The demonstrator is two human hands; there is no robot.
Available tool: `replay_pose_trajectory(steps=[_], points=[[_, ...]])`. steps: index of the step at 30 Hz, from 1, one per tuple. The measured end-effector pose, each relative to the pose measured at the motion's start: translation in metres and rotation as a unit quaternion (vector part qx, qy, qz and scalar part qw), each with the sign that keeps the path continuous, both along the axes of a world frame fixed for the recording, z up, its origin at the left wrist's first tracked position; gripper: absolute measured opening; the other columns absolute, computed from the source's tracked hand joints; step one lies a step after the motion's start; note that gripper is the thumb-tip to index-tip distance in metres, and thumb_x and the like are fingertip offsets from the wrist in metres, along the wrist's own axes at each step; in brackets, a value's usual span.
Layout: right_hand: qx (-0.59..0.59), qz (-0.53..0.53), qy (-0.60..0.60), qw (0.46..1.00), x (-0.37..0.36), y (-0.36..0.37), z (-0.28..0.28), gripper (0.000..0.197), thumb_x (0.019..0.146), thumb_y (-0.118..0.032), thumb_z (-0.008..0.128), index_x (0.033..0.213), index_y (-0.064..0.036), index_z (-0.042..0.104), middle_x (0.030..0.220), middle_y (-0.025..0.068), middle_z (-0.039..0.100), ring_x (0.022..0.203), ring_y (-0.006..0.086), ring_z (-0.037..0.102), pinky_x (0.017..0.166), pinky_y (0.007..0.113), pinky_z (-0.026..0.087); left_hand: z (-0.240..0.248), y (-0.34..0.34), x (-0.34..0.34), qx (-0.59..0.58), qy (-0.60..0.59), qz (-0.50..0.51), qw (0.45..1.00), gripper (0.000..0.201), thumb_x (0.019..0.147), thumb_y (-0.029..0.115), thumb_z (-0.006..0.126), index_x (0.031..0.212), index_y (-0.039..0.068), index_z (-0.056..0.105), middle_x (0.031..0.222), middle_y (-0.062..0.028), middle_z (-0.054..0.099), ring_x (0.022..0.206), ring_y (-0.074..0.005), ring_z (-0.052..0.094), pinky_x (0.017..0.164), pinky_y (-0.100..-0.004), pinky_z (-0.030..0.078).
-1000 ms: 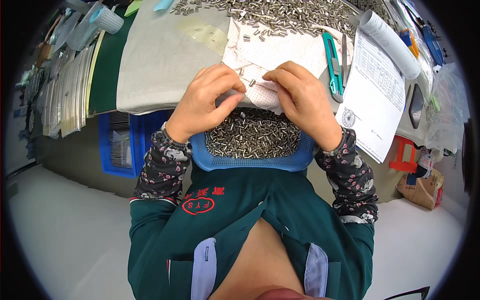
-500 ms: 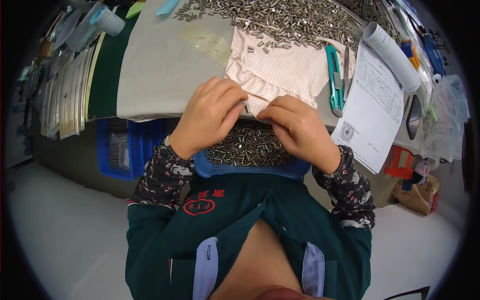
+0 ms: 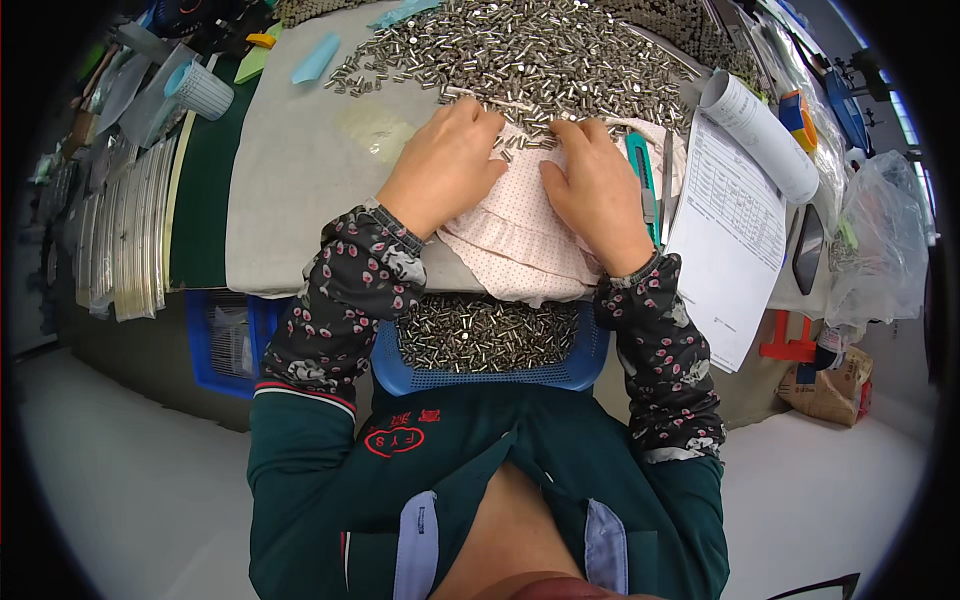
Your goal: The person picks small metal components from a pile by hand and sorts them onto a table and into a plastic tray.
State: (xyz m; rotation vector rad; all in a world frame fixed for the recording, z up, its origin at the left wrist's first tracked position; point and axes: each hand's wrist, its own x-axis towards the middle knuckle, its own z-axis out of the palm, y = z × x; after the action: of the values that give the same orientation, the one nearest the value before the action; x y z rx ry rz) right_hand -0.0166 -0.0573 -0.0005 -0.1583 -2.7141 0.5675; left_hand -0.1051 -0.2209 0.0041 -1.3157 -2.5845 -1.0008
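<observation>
The grey-covered table point(image 3: 290, 200) supports a pile of small metal cylinders point(image 3: 530, 50) at 12 o'clock from the dotted cloth point(image 3: 520, 240), whose fabric likely limits rolling. The blue perforated basket point(image 3: 480, 381) sits at 6 o'clock beneath the table edge, apparently placed to catch loose cylinders. The left hand point(image 3: 445, 160), 10 o'clock, and right hand point(image 3: 600, 190), 2 o'clock, meet the pile's near edge, fingers curled together, thumbs apart; whether they pinch anything cannot be determined.
</observation>
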Motion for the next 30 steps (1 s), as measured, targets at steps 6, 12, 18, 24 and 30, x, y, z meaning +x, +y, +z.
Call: replay_pose_trajectory(steps=[6, 12, 18, 24, 30], points=[[-0.085, 0.068, -0.014, 0.994, 0.001, -0.006, -0.007, 0.024, 0.077, -0.005, 0.065, 0.099, -0.0031, 0.058, 0.095, 0.0156, 0.056, 0.091, 0.0356, 0.058, 0.078, 0.045, 0.049, -0.008, 0.007, 0.014, -0.008, -0.051, -0.077, 0.996, 0.028, 0.077, 0.01, 0.069, 0.102, 0.0, 0.06, 0.096, -0.0161, 0.058, 0.097, -0.0359, 0.057, 0.085, -0.0428, 0.048], [-0.202, 0.097, -0.035, 0.974, 0.026, 0.0, -0.002, 0.028, 0.078, -0.003, 0.065, 0.105, -0.0018, 0.06, 0.095, 0.0159, 0.058, 0.089, 0.0359, 0.059, 0.077, 0.044, 0.048, -0.01, -0.013, 0.023, 0.034, -0.133, -0.096, 0.986, 0.029, 0.077, 0.007, 0.069, 0.103, 0.002, 0.058, 0.1, -0.0138, 0.058, 0.099, -0.0344, 0.057, 0.085, -0.0428, 0.047], [-0.145, 0.074, -0.043, 0.986, 0.029, 0.003, -0.01, 0.022, 0.078, -0.005, 0.066, 0.1, -0.003, 0.064, 0.091, 0.0145, 0.059, 0.09, 0.0348, 0.059, 0.077, 0.043, 0.048, -0.016, -0.008, 0.025, 0.027, -0.052, -0.041, 0.997, 0.028, 0.077, 0.007, 0.071, 0.103, 0.004, 0.062, 0.099, -0.0102, 0.058, 0.098, -0.032, 0.057, 0.085, -0.042, 0.047], [-0.126, 0.032, -0.022, 0.991, 0.028, -0.01, -0.014, 0.015, 0.078, -0.011, 0.07, 0.09, -0.0048, 0.064, 0.086, 0.0111, 0.059, 0.085, 0.032, 0.059, 0.071, 0.043, 0.048, -0.017, -0.006, 0.026, -0.015, -0.04, -0.046, 0.998, 0.023, 0.076, 0.006, 0.071, 0.097, 0.004, 0.064, 0.098, -0.0089, 0.058, 0.098, -0.03, 0.056, 0.083, -0.0391, 0.046], [-0.141, 0.072, -0.032, 0.987, 0.028, -0.009, -0.012, 0.014, 0.078, -0.01, 0.069, 0.091, -0.0055, 0.064, 0.085, 0.0109, 0.059, 0.085, 0.0321, 0.06, 0.071, 0.043, 0.049, -0.019, -0.009, 0.029, -0.008, -0.032, -0.05, 0.998, 0.021, 0.076, 0.007, 0.07, 0.095, 0.005, 0.064, 0.096, -0.0084, 0.059, 0.097, -0.0296, 0.056, 0.085, -0.0386, 0.044]])
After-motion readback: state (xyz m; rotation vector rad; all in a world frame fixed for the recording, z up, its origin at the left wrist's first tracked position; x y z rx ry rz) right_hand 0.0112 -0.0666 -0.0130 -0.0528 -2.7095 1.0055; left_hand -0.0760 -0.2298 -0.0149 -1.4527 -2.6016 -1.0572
